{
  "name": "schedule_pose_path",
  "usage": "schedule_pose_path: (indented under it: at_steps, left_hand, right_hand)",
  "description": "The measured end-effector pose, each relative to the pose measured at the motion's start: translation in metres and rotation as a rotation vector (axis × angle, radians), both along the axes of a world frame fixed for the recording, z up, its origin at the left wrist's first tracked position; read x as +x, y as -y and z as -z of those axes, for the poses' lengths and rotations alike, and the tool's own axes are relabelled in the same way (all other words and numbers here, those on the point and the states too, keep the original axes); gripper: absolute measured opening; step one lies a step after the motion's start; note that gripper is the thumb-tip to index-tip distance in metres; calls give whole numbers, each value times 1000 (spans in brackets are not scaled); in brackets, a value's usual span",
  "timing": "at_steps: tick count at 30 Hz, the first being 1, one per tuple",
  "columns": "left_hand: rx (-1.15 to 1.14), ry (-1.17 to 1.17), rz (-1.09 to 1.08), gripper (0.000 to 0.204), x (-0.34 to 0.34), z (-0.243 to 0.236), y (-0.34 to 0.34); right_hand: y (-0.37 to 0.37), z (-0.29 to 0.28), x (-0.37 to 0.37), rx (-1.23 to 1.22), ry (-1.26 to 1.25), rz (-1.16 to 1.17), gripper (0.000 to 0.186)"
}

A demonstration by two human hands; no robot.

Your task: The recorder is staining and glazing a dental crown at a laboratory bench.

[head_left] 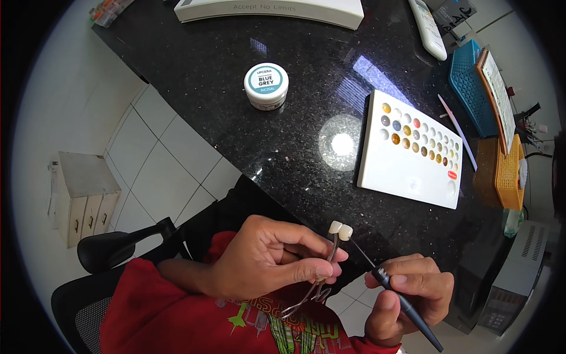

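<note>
My left hand [268, 259] is closed on curved metal forceps [335, 246] with ring handles, which hang below my fingers. At the forceps' upper end sits a small joined pair of white tooth crowns [341, 229]. Between the fingers and thumb of my right hand [435, 284] is a slim dark-handled brush [420, 321], tilted up to the left. Its thin tip reaches the right-hand crown; whether it touches cannot be made out. Beyond my hands, a white palette [401, 180] with rows of coloured wells lies on the black table.
A white lidded jar [266, 88] stands mid-table on the speckled black top [200, 76]. A white box [271, 13] lies at the far edge. On the right are a pink-white stick [458, 133], a blue basket [471, 88], a yellow basket [510, 174] and a grey appliance [513, 277].
</note>
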State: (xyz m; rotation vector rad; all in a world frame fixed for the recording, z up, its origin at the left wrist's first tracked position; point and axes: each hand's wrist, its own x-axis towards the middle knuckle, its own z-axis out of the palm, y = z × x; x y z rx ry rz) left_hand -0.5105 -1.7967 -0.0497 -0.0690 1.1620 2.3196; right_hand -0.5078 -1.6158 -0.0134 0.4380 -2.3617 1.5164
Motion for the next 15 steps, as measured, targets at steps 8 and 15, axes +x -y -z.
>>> schedule_pose_path:
  at_steps: [8,15]
  left_hand:
    - [-19,-25,-1,12,0,1,0]
    - [-17,2,-3,10,-1,-1,0]
  right_hand:
    - [1,2,0,-22,11,5,29]
    - [3,0,-1,-23,33,28,28]
